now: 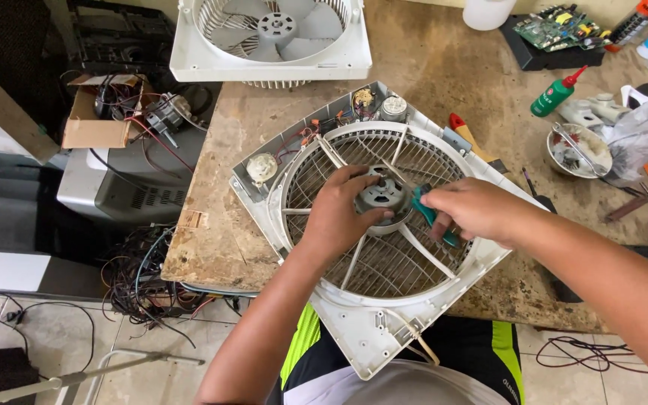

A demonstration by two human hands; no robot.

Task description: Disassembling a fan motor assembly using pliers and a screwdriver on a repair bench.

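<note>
On table edge [211, 247]: fan housing [354, 330] overhangs, hands [339, 217] centred.

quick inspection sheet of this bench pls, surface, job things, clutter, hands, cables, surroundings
surface: worn, stained worktop, front edge chipped
job's things: white fan housing with wire grille lies flat, overhanging the front edge; grey motor hub at its centre; dial parts and wiring in its top corner
clutter: second fan housing with blades, green bottle with red nozzle, metal bowl, circuit board, plastic bag, small tools
grippers: left hand grips the hub; right hand holds green-handled pliers at the hub
cables: tangled wires below the bench, loose cable on the floor at right
surroundings: tiled floor, cardboard box of parts on a grey device
</note>
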